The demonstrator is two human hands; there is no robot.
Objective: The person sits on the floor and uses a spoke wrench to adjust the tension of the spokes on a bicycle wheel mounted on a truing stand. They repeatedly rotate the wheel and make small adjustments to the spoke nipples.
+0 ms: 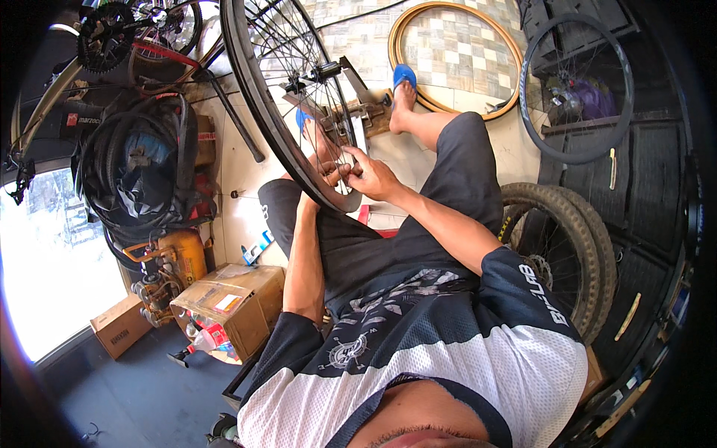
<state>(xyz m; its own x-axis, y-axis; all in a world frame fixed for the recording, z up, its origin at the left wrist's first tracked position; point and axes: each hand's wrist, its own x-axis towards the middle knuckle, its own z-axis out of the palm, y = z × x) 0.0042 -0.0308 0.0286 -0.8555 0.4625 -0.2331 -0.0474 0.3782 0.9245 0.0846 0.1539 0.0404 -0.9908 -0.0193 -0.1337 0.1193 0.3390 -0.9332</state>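
Observation:
A spoked bicycle wheel [258,104] stands upright in front of me, its hub [323,72] held by the metal arm of a stand [357,81] with a wooden base [366,113]. Both my hands are at the lower spokes, close inside the rim. Partly behind the rim, my left hand [331,174] has its fingers curled together among the spokes. My right hand [373,179] meets it from the right, index finger reaching along the spokes and the other fingers bent in. What the fingertips grip is too small to make out.
Two tan-edged hoops [396,46] lie on the tiled floor beyond my feet. Another wheel [628,75] leans at the right, above knobby tyres [594,250]. To the left are bundled black tyres [101,160], an orange tank machine [184,254] and an open cardboard box [258,302].

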